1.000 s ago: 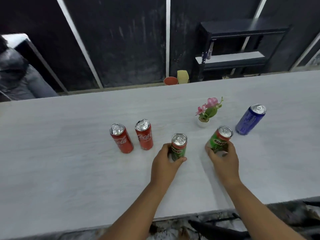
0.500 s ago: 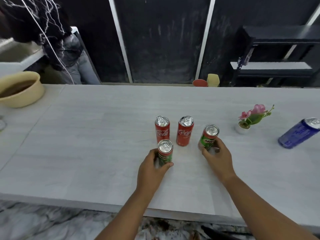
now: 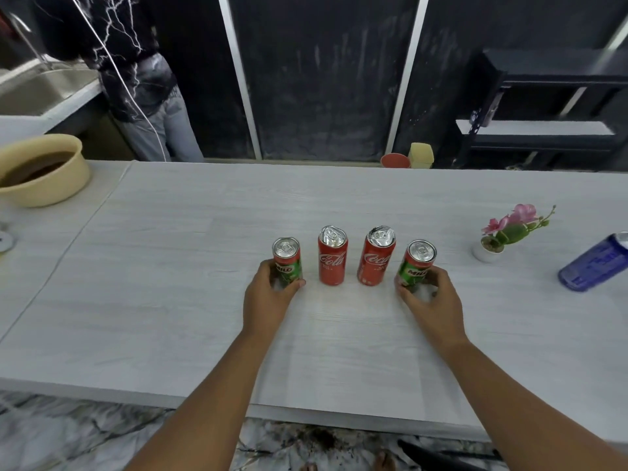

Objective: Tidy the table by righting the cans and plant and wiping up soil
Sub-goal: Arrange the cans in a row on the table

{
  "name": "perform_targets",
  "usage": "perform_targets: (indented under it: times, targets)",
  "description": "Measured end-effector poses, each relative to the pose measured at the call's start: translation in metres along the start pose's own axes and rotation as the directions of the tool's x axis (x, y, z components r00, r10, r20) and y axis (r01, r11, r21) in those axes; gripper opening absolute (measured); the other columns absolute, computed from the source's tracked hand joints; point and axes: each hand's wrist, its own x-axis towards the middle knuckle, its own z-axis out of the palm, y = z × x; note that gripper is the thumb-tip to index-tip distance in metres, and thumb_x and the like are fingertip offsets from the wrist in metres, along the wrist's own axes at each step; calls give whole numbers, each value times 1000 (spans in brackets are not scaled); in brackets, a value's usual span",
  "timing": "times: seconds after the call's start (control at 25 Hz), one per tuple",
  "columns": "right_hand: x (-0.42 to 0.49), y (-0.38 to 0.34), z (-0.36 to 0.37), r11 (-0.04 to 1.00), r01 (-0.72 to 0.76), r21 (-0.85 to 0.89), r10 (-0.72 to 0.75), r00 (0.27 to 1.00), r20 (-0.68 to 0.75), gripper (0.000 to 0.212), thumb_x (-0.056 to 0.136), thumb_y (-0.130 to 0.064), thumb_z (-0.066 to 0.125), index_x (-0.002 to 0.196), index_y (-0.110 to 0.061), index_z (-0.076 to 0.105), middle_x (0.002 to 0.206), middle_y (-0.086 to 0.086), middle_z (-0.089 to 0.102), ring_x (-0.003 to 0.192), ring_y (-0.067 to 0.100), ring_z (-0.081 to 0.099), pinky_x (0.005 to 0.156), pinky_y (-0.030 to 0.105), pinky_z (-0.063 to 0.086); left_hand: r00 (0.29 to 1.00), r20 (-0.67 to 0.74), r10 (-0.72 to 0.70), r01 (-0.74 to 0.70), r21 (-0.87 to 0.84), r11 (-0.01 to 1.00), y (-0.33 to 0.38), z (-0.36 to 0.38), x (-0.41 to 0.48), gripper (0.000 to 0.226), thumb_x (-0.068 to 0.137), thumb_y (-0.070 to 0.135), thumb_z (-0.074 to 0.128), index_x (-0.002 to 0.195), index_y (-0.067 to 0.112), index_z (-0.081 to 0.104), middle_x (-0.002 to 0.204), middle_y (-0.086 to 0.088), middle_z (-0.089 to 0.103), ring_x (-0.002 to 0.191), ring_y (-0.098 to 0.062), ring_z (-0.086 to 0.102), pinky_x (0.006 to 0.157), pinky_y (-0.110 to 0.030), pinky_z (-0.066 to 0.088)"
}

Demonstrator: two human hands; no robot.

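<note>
While both forearms reach fwd over table (image 3: 170, 300) | left hand (image 3: 268, 300) wrapped round left Milo can (image 3: 288, 263), thumb at its base | right hand (image 3: 431, 300) curled on right Milo can (image 3: 416, 266) (leans slightly) | 2 Coke cans (image 3: 333, 256) upright btwn | plant (image 3: 503, 236) upright, far right, w/ blue can (image 3: 594, 263) beside.

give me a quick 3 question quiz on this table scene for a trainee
1. True or false: the left hand grips a red cola can.
2. How many cans stand in the row between the hands, both held cans included?
3. Which object sits nearest the blue can: A) beige bowl B) flower pot C) left Milo can?

Key
1. False. It grips the left Milo can; the right hand grips the right Milo can.
2. Four.
3. B.
</note>
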Motion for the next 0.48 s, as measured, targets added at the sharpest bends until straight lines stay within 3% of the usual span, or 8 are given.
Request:
perform_targets:
  times: [0.12, 0.28, 0.48]
  targets:
    - [1, 1, 1, 999, 16, -40, -16, 1000, -7, 58, 84, -53, 87, 132, -42, 57, 118, -33, 63, 111, -6, 59, 89, 23, 46, 1000, 0, 16, -16, 10, 1000, 1, 6, 9, 59, 76, 48, 95, 123, 31, 64, 117, 17, 74, 110, -8, 70, 95, -39, 59]
    - [3, 4, 3, 994, 57, -93, -59, 998, -11, 58, 85, -51, 86, 135, -40, 59, 117, -29, 65, 111, 2, 59, 88, 19, 44, 999, -8, 45, -44, 81, 996, 1, 9, 11, 63, 74, 61, 91, 122, 37, 59, 115, 22, 71, 108, -5, 67, 81, -26, 52]
    - [4, 7, 4, 990, 68, -126, -69, 998, -5, 59, 84, -51, 87, 135, -38, 59, 118, -19, 67, 111, 4, 58, 88, 22, 45, 996, -41, 75, -69, 129, 989, -1, 11, 15, 67, 72, 63, 92, 122, 35, 58, 116, 17, 72, 104, -8, 68, 81, -33, 56]
